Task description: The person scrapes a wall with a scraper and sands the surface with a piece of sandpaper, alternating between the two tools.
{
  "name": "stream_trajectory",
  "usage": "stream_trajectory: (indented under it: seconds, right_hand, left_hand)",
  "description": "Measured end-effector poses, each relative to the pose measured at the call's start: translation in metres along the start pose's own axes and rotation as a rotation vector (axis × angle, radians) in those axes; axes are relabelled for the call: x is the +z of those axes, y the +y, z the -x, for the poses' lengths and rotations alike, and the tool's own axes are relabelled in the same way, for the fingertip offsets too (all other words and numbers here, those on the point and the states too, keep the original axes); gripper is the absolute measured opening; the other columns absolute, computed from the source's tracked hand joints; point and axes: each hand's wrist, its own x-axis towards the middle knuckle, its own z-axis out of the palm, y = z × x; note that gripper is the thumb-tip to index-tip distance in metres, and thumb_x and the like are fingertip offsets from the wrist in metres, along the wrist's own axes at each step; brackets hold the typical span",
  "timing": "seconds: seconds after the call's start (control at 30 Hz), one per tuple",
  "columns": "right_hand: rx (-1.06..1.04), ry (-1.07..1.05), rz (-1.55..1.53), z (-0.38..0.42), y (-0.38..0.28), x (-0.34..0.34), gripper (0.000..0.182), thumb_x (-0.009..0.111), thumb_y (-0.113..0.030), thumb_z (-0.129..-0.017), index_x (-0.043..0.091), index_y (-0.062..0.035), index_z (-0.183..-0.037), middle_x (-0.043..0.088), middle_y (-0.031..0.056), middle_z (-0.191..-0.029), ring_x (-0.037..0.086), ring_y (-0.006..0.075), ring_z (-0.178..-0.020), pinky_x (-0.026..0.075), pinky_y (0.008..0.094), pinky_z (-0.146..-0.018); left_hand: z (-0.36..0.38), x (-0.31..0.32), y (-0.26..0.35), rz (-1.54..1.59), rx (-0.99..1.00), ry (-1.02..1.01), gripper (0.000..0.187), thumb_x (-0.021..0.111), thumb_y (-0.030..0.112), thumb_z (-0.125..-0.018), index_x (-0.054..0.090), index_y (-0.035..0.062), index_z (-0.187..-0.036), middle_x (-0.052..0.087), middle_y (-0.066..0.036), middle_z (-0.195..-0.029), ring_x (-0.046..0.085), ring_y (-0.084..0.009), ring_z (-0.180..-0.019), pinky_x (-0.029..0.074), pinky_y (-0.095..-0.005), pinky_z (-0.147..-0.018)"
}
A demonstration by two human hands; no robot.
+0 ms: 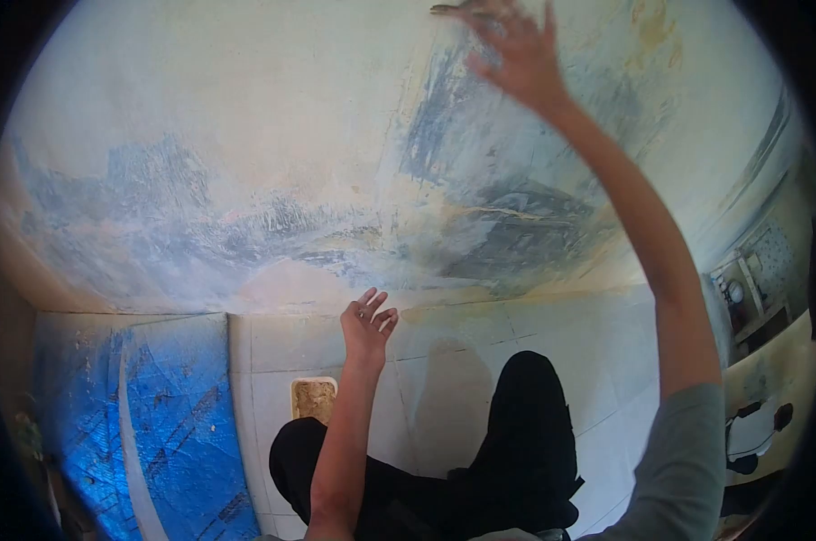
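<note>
My right hand is raised against the upper part of the patchy wall, blurred by motion, with some fingers spread. At its fingertips is a thin, flat, dark-edged scraper, seen nearly edge-on and partly cut off by the top of the view. Lower down, my left hand hangs in front of the foot of the wall, its fingers apart and slightly curled, holding nothing. Grey and bluish smears cover the wall's lower half and the area under my right hand.
A cream tub with brownish contents stands on the tiled floor beside my left knee. Blue sheeting lies at the left. My bent legs face the wall. Shelves with items are at the far right.
</note>
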Motion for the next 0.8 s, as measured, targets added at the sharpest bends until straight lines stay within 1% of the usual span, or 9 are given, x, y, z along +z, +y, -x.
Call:
stream_trajectory:
  seconds: [0.03, 0.17, 0.23, 0.3, 0.4, 0.47, 0.57, 0.63, 0.8]
  right_hand:
    - [0.19, -0.004, 0.103, 0.002, -0.013, -0.01, 0.06, 0.053, -0.058, -0.082, 0.046, -0.0317, -0.135, 0.051, 0.0013, -0.134, 0.043, 0.0175, -0.127, 0.002, 0.0516, -0.115]
    - [-0.41, 0.006, -0.166, 0.012, -0.011, 0.008, 0.057, 0.061, -0.052, -0.078, 0.049, -0.0326, -0.131, 0.054, 0.0006, -0.126, 0.043, 0.0228, -0.126, 0.008, 0.0548, -0.115]
    - [-0.209, -0.027, -0.072, 0.015, -0.018, -0.003, 0.054, 0.061, -0.044, -0.081, 0.049, -0.0308, -0.132, 0.05, 0.0006, -0.132, 0.042, 0.0229, -0.126, 0.016, 0.0533, -0.113]
    - [0.432, 0.31, 0.018, 0.02, -0.035, -0.001, 0.052, 0.061, -0.034, -0.083, 0.048, -0.0289, -0.133, 0.049, 0.0026, -0.132, 0.046, 0.0227, -0.121, 0.028, 0.0501, -0.105]
    - [0.622, 0.197, -0.006, 0.041, -0.101, 0.018, 0.047, 0.06, -0.02, -0.084, 0.051, -0.023, -0.131, 0.051, 0.0081, -0.129, 0.051, 0.0245, -0.111, 0.037, 0.0422, -0.09]
    - [0.477, -0.059, -0.232, 0.053, -0.144, 0.008, 0.041, 0.06, -0.013, -0.084, 0.055, -0.0181, -0.125, 0.057, 0.0093, -0.122, 0.054, 0.0247, -0.107, 0.039, 0.0389, -0.088]
    - [0.747, -0.276, -1.059, 0.066, -0.2, 0.003, 0.033, 0.061, -0.008, -0.085, 0.059, -0.0122, -0.118, 0.063, 0.0064, -0.11, 0.059, 0.0215, -0.097, 0.043, 0.0391, -0.09]
    - [1.389, -0.093, -2.193, 0.078, -0.232, -0.014, 0.03, 0.059, -0.007, -0.089, 0.056, -0.0053, -0.119, 0.064, 0.0066, -0.105, 0.061, 0.0176, -0.094, 0.046, 0.0342, -0.087]
    - [1.419, -0.214, -2.488, 0.117, -0.275, -0.023, 0.03, 0.056, -0.007, -0.092, 0.053, 0.0012, -0.12, 0.062, 0.006, -0.106, 0.058, 0.0145, -0.098, 0.047, 0.03, -0.086]
  left_hand:
    - [0.0, 0.001, 0.0, -0.016, 0.022, 0.003, 0.048, 0.038, 0.028, -0.088, 0.044, 0.002, -0.128, 0.054, -0.011, -0.116, 0.055, -0.0227, -0.085, 0.048, -0.0357, -0.079]
    - [-0.007, -0.006, 0.0, -0.064, 0.088, 0.015, 0.049, 0.039, 0.029, -0.088, 0.044, 0.0019, -0.128, 0.054, -0.011, -0.116, 0.056, -0.0225, -0.084, 0.048, -0.0354, -0.078]
    - [-0.011, -0.011, 0.0, -0.039, 0.073, 0.029, 0.048, 0.038, 0.029, -0.088, 0.044, 0.0017, -0.128, 0.054, -0.011, -0.115, 0.056, -0.0224, -0.084, 0.048, -0.0354, -0.078]
    - [-0.011, -0.012, 0.001, -0.003, 0.055, 0.034, 0.048, 0.038, 0.029, -0.089, 0.044, 0.0016, -0.128, 0.054, -0.011, -0.115, 0.056, -0.0222, -0.084, 0.048, -0.0354, -0.078]
    - [-0.013, -0.012, 0.004, -0.04, 0.098, 0.015, 0.048, 0.037, 0.029, -0.089, 0.044, 0.0016, -0.128, 0.055, -0.012, -0.114, 0.056, -0.0224, -0.085, 0.048, -0.0357, -0.078]
    - [-0.011, -0.014, 0.004, -0.015, 0.079, 0.007, 0.048, 0.038, 0.025, -0.086, 0.044, 0.0024, -0.128, 0.052, -0.011, -0.117, 0.055, -0.0235, -0.084, 0.047, -0.0369, -0.081]
    - [-0.01, -0.015, 0.001, -0.018, 0.033, 0.018, 0.046, 0.039, 0.027, -0.089, 0.045, 0.0037, -0.128, 0.053, -0.01, -0.118, 0.055, -0.0231, -0.088, 0.046, -0.0374, -0.084]
    - [-0.011, -0.013, 0.0, -0.103, 0.094, -0.066, 0.043, 0.039, 0.029, -0.092, 0.047, 0.0046, -0.128, 0.053, -0.009, -0.12, 0.054, -0.0213, -0.093, 0.045, -0.038, -0.087]
    - [0.0, 0.004, 0.017, -0.185, 0.236, -0.27, 0.037, 0.049, 0.026, -0.093, 0.054, 0.0032, -0.122, 0.058, -0.008, -0.115, 0.057, -0.0178, -0.093, 0.049, -0.0342, -0.082]
